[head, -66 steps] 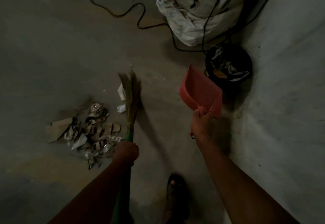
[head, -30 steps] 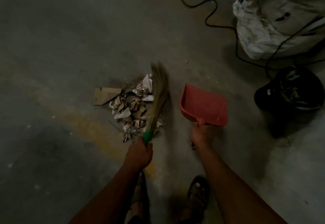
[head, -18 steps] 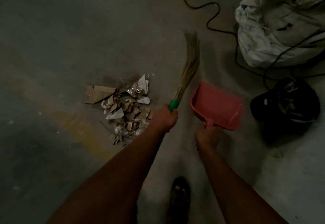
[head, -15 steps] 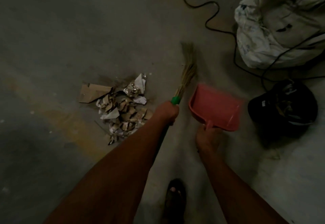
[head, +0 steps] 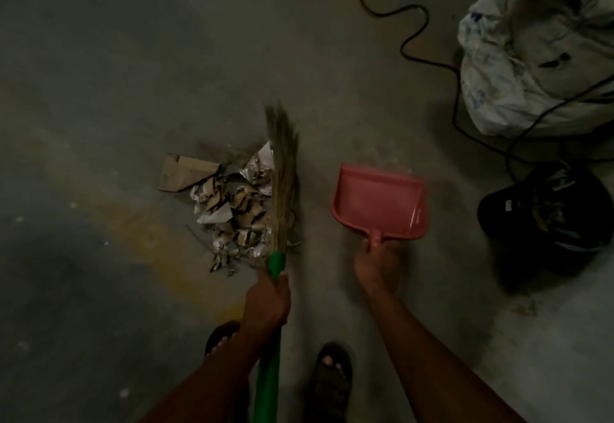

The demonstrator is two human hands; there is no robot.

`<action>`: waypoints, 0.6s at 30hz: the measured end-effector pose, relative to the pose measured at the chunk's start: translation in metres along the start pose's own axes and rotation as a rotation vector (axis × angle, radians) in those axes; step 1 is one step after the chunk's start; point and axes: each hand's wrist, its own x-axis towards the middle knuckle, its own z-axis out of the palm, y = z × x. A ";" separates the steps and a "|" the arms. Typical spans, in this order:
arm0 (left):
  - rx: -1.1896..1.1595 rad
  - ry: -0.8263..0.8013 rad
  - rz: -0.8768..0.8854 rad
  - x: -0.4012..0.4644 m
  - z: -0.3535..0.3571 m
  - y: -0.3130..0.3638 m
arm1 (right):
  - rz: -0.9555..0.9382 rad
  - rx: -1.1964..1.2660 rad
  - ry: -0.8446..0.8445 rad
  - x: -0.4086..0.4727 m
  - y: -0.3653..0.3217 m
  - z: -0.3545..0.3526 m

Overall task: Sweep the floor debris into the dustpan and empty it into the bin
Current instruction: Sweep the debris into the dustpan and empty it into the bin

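A pile of torn paper, foil and cardboard debris [head: 232, 203] lies on the dim concrete floor. My left hand [head: 267, 299] grips the green handle of a grass broom [head: 282, 170], whose bristles lie along the pile's right edge. My right hand [head: 377, 261] grips the short handle of a red dustpan [head: 380, 203], held low to the right of the pile with its mouth pointing away from me. A black bin [head: 548, 220] with rubbish inside stands at the right.
Big white sacks [head: 531, 47] are heaped at the top right. A black cable [head: 415, 29] snakes across the floor towards them and the bin. My sandalled feet [head: 329, 379] are at the bottom. A yellowish stain [head: 143, 233] marks the floor left of the pile.
The broom has swung back left from beside the dustpan onto the pile's right edge. The dustpan has moved a little nearer the pile.
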 end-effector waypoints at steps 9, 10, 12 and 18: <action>0.016 0.174 0.234 -0.047 -0.072 -0.041 | -0.432 -0.373 -0.058 -0.033 0.014 0.020; 0.036 0.208 0.236 -0.040 -0.078 -0.041 | -0.455 -0.393 -0.073 -0.035 0.019 0.022; 0.072 0.276 0.238 -0.020 -0.094 -0.045 | -0.476 -0.432 -0.105 -0.044 0.027 0.027; 0.190 0.345 0.180 0.044 -0.147 -0.061 | -0.275 -0.365 -0.157 -0.067 0.041 0.050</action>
